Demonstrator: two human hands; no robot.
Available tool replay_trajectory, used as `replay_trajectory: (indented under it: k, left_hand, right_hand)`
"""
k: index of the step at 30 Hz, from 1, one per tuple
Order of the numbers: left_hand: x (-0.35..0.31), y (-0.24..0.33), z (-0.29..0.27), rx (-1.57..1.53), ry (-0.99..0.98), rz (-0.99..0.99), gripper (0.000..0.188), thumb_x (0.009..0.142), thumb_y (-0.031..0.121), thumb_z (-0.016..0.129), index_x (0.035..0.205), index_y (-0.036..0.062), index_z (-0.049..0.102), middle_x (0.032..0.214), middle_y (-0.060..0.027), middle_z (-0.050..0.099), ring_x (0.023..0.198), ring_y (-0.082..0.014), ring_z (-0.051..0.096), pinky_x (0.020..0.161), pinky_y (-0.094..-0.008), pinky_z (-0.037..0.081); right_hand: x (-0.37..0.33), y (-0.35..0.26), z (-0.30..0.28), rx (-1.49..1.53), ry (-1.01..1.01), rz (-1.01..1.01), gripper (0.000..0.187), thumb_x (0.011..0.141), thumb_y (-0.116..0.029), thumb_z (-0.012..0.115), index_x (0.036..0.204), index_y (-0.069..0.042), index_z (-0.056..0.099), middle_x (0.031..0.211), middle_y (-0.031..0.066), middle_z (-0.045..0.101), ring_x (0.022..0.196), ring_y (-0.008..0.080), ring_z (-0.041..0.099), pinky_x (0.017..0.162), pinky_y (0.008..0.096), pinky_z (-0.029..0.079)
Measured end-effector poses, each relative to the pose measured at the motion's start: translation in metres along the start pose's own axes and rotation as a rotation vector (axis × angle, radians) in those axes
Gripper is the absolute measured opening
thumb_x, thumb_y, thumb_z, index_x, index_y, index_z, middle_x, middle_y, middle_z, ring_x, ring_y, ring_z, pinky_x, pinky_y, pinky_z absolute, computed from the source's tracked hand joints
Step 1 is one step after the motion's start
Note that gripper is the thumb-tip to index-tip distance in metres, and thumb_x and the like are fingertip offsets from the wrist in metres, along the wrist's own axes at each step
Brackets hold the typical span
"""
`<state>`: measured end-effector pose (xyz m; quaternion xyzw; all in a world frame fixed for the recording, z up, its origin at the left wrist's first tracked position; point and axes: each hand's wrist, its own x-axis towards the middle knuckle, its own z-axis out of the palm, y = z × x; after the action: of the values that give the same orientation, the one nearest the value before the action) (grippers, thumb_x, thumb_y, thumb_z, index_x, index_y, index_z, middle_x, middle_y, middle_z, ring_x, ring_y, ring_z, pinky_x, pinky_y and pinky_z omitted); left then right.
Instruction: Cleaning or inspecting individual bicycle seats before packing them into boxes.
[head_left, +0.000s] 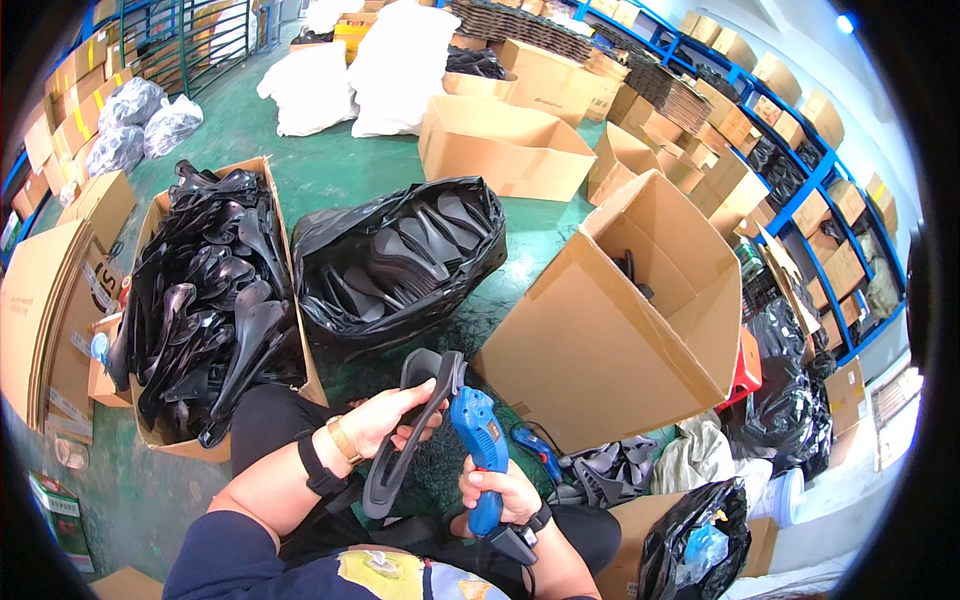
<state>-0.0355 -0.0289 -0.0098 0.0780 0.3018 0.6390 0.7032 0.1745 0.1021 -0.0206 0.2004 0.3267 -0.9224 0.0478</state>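
Note:
My left hand (378, 422) is closed on a curved dark grey plastic part (378, 482), which is long, hollow-edged and saddle-like. My right hand (503, 490) grips the handle of a blue corded power tool (480, 428). The head of the tool meets or overlaps the upper end of the part; I cannot tell whether they touch. Another blue tool (537, 452) lies on the floor to the right, close to a small heap of dark grey plastic parts (612, 472).
At the left stands a carton (283, 222) full of glossy black parts. Beside it, a black plastic bag (318, 245) holds stacked grey parts. A tall open carton (600, 340) rises at the right. Blue shelving (822, 190) and white sacks (400, 70) are farther off. A black-lined bin (680, 535) sits near my right knee.

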Motion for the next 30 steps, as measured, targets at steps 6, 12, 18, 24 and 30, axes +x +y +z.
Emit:
replay_trajectory:
  k: [6, 12, 18, 24, 30]
  left_hand:
    - [0.000, 0.000, 0.000, 0.229, 0.101, 0.011, 0.037, 0.096, 0.044, 0.050, 0.101, 0.0090, 0.058, 0.069, 0.0051, 0.046, 0.048, -0.0013, 0.033, 0.040, -0.0152, 0.025]
    - [0.001, -0.001, 0.007, 0.373, 0.188, -0.010, 0.037, 0.095, 0.044, 0.053, 0.105, 0.0092, 0.058, 0.070, 0.0042, 0.049, 0.051, -0.0018, 0.035, 0.043, -0.0163, 0.029]
    - [0.013, -0.020, 0.018, 1.444, 0.422, 0.587, 0.046, 0.083, 0.030, 0.070, 0.116, 0.0049, 0.050, 0.089, -0.0132, 0.057, 0.083, -0.0348, 0.062, 0.070, -0.0386, 0.050]
    - [0.012, -0.034, 0.016, 1.920, 0.181, 1.073, 0.072, 0.058, 0.011, 0.078, 0.124, 0.0118, 0.050, 0.104, -0.0104, 0.053, 0.089, -0.0293, 0.060, 0.069, -0.0387, 0.050]
    - [0.026, -0.046, 0.015, 1.850, 0.091, 0.749, 0.086, 0.063, 0.045, 0.081, 0.129, 0.0035, 0.047, 0.120, -0.0160, 0.053, 0.113, -0.0321, 0.050, 0.096, -0.0433, 0.039]
  right_hand:
    - [0.001, -0.005, -0.003, 0.081, -0.047, -0.056, 0.022, 0.082, -0.011, 0.069, 0.097, -0.004, 0.055, 0.071, 0.0049, 0.055, 0.064, 0.0147, 0.055, 0.060, 0.0298, 0.048]
    - [-0.004, -0.030, 0.003, -0.132, 0.174, -0.312, 0.027, 0.080, -0.014, 0.072, 0.099, -0.003, 0.056, 0.074, 0.0064, 0.057, 0.062, 0.0166, 0.057, 0.058, 0.0293, 0.048]
    - [0.003, -0.045, 0.019, -0.381, 0.393, -0.474, 0.037, 0.072, -0.006, 0.079, 0.101, 0.000, 0.059, 0.082, 0.0060, 0.061, 0.066, 0.0134, 0.060, 0.059, 0.0267, 0.051]
    - [0.007, -0.049, 0.007, -0.366, 0.487, -0.519, 0.034, 0.074, -0.004, 0.077, 0.101, 0.000, 0.058, 0.081, 0.0053, 0.061, 0.063, 0.0133, 0.059, 0.058, 0.0271, 0.051]
    - [0.001, -0.051, 0.006, -0.303, 0.519, -0.629, 0.031, 0.075, -0.002, 0.076, 0.099, 0.001, 0.057, 0.081, 0.0055, 0.060, 0.062, 0.0133, 0.058, 0.058, 0.0274, 0.050]
